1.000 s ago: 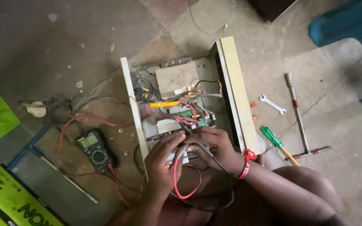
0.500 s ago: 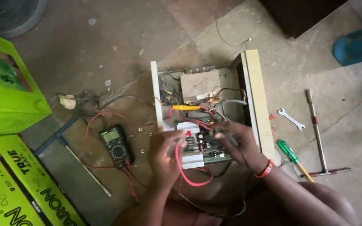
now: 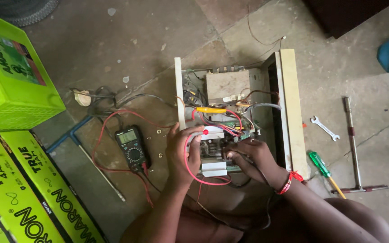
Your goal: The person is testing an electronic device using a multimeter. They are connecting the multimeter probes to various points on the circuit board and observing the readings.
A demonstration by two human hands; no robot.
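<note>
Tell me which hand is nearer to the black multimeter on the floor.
Left. The left hand holds the red probe lead at the open metal case's left edge, just right of the multimeter. The right hand is farther right, inside the case.

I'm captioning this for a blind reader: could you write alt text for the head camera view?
Seen from above, a person's left hand holds a red probe lead and the right hand reaches into an open metal electronics chassis on a concrete floor. A black multimeter lies left of it, green boxes farther left, and a wrench and green-handled screwdriver to the right.
</note>
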